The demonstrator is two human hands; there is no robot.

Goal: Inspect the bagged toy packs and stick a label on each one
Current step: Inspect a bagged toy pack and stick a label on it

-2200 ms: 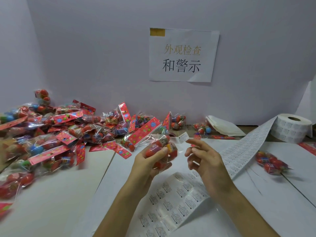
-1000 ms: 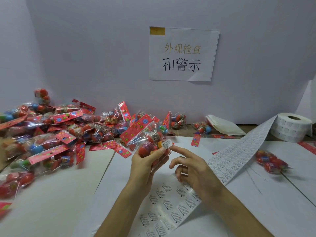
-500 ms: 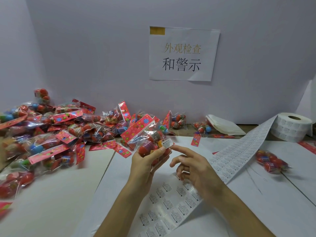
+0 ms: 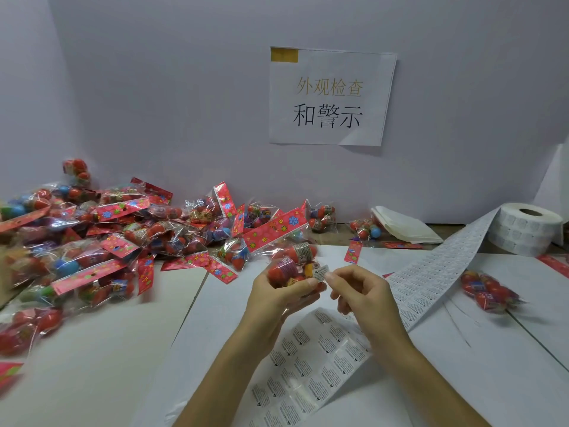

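A: What does the paper sign [image 4: 331, 97] on the wall say?
B: Two lines: 外观检查 in pale gold, then 和警示 in black below.
A: And the label strip [image 4: 431, 282]?
B: Fine print beside a small warning triangle on each piece, too small to read. Same for the single label [image 4: 320, 271] at the toy pack [image 4: 292, 263]; a band inside it shows one digit, 6 or 9

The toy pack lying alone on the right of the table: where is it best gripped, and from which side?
Probably across its bulging middle, from above: the toy pack lies flat beside the label strip, with both long sides free on the table.
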